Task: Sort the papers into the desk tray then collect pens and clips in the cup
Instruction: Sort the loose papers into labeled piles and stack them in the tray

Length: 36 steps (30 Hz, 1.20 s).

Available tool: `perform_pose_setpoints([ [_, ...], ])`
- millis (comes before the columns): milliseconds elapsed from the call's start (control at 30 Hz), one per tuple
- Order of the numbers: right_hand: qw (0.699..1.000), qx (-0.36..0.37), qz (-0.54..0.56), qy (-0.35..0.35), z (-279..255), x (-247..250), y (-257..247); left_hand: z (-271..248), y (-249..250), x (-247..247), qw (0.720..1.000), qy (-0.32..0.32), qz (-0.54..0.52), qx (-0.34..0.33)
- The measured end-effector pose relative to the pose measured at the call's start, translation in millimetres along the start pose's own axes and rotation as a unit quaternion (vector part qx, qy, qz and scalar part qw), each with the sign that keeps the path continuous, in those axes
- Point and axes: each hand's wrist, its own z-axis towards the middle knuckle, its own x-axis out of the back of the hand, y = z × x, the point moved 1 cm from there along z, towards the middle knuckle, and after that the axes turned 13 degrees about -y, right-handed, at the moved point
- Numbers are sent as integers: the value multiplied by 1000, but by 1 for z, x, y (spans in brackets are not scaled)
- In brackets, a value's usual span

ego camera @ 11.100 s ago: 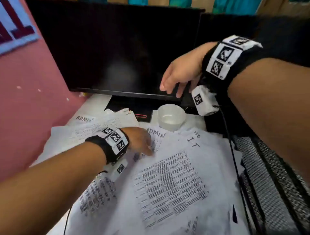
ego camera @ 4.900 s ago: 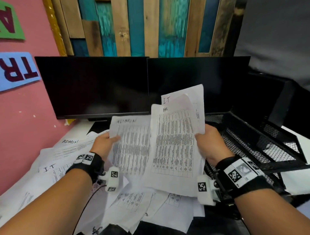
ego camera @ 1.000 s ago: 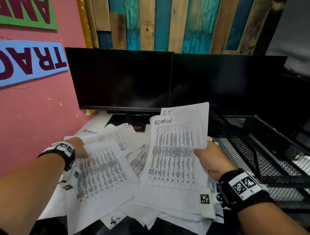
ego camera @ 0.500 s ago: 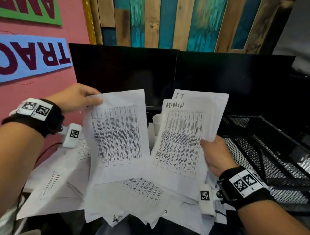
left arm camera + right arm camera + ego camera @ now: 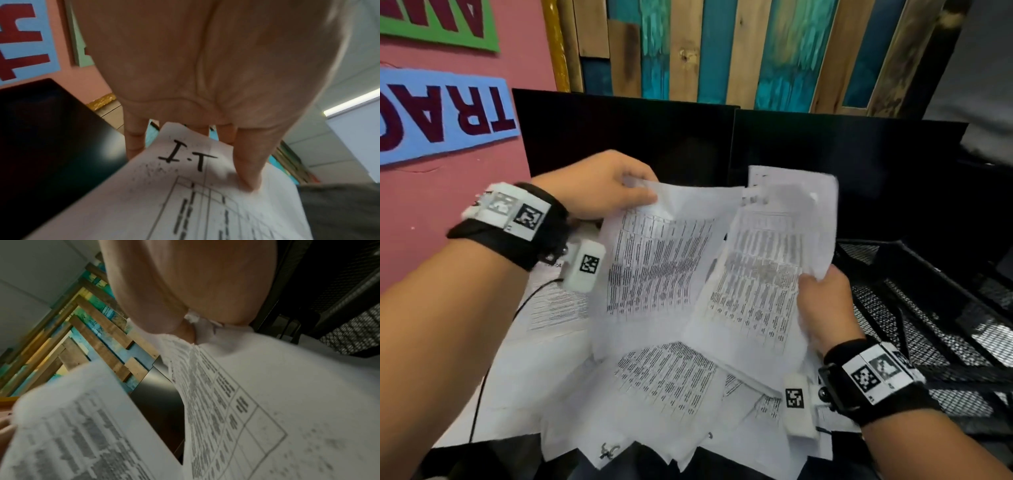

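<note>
Both hands held paper: the left hand pinched the top corner of a sheet marked "I.T" in the left wrist view, and the right hand gripped a stack by its right edge. Half a second earlier the sheet hung apart, out to the left; now it had swung in until its edge overlapped the stack. That suggested it was being added to the sorted bundle. Loose papers remained on the desk, the mesh tray just right held none that showed, and the cup was hidden

head view downward, wrist views close, sharing papers
</note>
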Motion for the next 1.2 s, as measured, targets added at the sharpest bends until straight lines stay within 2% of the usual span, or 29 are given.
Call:
perform_pose_setpoints([
  [167,998,15,-1,68,9,12,-1,-28,-3,37,997,6,-24,-75],
  [267,997,28,18,75,11,8,-8,-36,-10,51,993,24,-63,-93],
  [400,996,34,86,9,6,-5,-17,-31,-10,44,998,26,-28,-49],
  [567,977,-25,146,-152,3,-23,-15,7,-5,3,997,66,48,-12],
  [667,958,-43,188,-211,-4,-24,-19,28,2,-20,996,91,-18,10],
  [800,949,-71,237,-194,-6,-19,-17,47,7,-43,981,111,-159,9],
  [900,941,-76,263,-199,-9,-15,-19,59,8,-53,978,143,-147,41],
  [1100,957,-5,183,-227,-10,-24,-10,75,8,-72,980,167,-91,57],
  [1200,945,-37,207,-250,-7,-25,-4,75,2,-75,981,172,-57,72],
])
